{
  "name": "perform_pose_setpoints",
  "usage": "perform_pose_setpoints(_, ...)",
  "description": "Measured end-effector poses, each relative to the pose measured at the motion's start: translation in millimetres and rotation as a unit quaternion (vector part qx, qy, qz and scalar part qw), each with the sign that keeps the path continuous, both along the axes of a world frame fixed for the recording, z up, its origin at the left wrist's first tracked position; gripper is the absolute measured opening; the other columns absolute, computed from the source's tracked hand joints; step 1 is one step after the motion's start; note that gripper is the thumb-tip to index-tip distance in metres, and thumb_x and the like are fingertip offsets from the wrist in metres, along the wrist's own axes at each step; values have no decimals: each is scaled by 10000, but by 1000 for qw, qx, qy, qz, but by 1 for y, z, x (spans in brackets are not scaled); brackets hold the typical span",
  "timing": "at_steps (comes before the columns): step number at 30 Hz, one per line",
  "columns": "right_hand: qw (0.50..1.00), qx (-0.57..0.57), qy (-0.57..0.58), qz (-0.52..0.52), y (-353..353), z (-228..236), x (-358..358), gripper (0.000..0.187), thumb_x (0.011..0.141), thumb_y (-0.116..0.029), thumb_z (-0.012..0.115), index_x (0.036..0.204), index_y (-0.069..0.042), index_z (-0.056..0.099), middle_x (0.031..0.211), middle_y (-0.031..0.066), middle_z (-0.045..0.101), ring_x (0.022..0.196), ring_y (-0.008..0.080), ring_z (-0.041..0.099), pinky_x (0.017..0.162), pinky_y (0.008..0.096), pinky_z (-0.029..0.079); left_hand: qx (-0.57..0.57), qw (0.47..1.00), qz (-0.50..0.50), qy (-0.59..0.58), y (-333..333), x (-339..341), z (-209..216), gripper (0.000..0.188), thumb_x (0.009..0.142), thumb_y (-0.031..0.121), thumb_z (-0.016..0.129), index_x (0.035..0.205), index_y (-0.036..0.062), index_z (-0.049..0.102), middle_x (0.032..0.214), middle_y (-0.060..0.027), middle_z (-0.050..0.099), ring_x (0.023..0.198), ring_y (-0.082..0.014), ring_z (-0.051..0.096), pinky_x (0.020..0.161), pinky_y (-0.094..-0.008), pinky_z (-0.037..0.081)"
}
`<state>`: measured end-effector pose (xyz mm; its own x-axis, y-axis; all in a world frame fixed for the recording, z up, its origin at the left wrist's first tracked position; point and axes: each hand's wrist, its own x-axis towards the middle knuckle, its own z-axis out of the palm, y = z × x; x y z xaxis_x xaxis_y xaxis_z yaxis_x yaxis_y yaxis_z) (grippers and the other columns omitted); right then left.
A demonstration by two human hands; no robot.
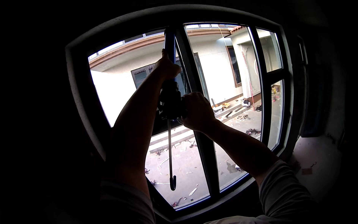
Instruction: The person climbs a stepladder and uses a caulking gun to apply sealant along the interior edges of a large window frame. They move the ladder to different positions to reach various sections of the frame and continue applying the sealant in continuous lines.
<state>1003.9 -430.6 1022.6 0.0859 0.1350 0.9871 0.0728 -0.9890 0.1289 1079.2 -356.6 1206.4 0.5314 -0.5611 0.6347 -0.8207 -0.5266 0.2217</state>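
Your left hand (168,68) clamps blue tube (169,43), right hand (198,112) dark gun (169,101); rod (170,149) well out, little apparently dispensed.

One window frame (206,156) — before it, two hands (167,68) (197,112), two forearms (135,112) (240,146), one caulking gun (170,102) — with one hooked rod (170,153).

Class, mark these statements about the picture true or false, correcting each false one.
1. The left hand is higher in the picture than the right hand. True.
2. The right hand hangs free, away from the dark tool. False: it is on the tool.
3. The thin rod below the tool ends in a hook. True.
4. The tube by the left hand is bright red. False: it looks blue.
5. Debris lies on the ground beyond the window frame. True.
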Motion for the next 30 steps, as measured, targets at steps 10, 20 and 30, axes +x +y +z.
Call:
perform_pose_setpoints(10, 997, 33, 69, 5, 3, 3, -16, 389, 659, -206, 810, 901, -51, 548, 871, 118, 529, 828, 276, 564, 729, 391, 505, -10, 1000, 12, 7, 6, -11, 2, 1017, 741, 166, 702, 1483, -42, 39, 1193, -338, 593, 1015, -387, 672, 893, -402, 544)
perform_pose_setpoints(20, 987, 65, 150, 12, 51, 8, -4, 257, 803, -277, 687, 839, -41, 592, 867, 130, 566, 866, 279, 579, 793, 405, 510, -13, 998, 58, 23, 62, 3, 0, 1017, 790, 135, 654, 1531, 51, -37, 1282, -341, 541, 1061, -401, 652, 908, -444, 556)
perform_pose_setpoints(30, 993, -9, 94, 74, 120, 11, 21, 283, 758, -317, 732, 752, -56, 622, 766, 94, 588, 765, 251, 589, 654, 348, 495, -31, 993, 108, 18, 151, 7, 0, 1078, 765, 165, 718, 1537, 27, -22, 1195, -319, 602, 952, -342, 693, 845, -391, 565)
